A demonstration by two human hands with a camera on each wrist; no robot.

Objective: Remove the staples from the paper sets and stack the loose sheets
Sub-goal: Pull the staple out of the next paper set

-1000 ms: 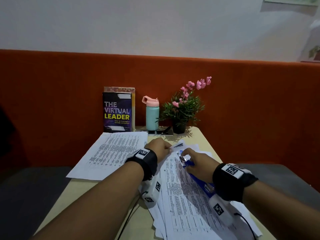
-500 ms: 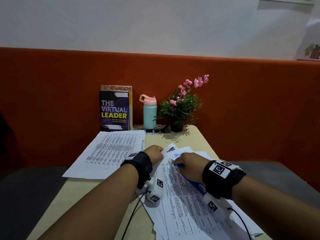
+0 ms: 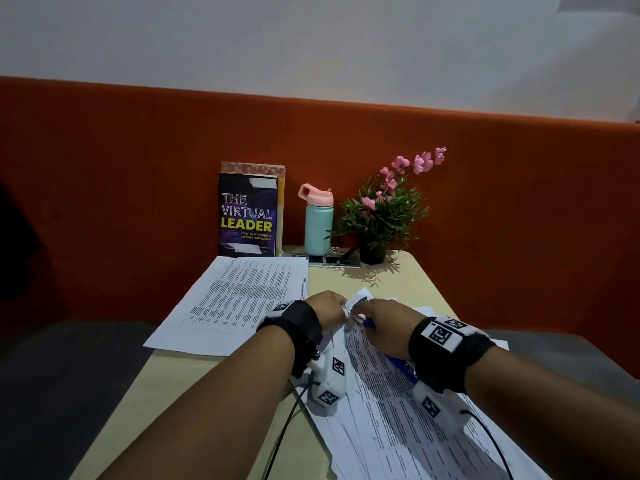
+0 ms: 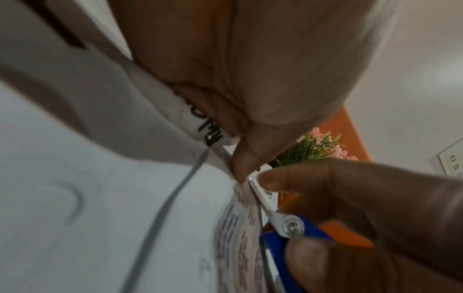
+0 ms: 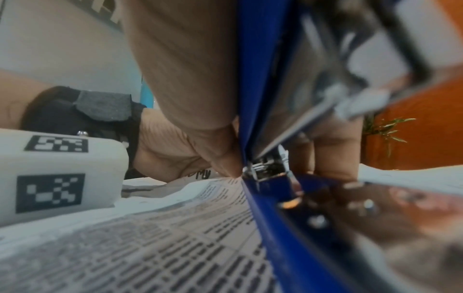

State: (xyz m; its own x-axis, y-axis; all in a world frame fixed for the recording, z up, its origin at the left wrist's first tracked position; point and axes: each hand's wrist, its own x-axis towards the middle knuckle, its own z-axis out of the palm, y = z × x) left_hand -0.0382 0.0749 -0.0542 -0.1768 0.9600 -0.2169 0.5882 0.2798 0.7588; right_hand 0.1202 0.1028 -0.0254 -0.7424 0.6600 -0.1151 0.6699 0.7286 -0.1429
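Observation:
A pile of printed paper sets [image 3: 398, 403] lies on the right of the table. My left hand [image 3: 327, 310] pinches the top corner of the top set [image 4: 225, 150], its thumb pressed at the corner. My right hand [image 3: 384, 323] grips a blue stapler [image 5: 270, 198], whose metal remover tip [image 4: 253, 183] meets the paper corner right beside my left thumb. In the right wrist view the blue stapler fills the middle, its metal end down at the paper. The staple itself is not visible. A stack of loose printed sheets [image 3: 239, 299] lies flat to the left.
At the table's far edge stand a book [image 3: 247, 216], a teal bottle with a pink lid [image 3: 318, 225] and a potted plant with pink flowers [image 3: 381, 216]. An orange partition [image 3: 138, 168] rises behind. A black cable [image 3: 284, 431] runs from my left wrist.
Both hands have drawn closer together at the paper corner. The stapler's metal tip, earlier seen apart from my left hand, now sits against the corner by my left thumb.

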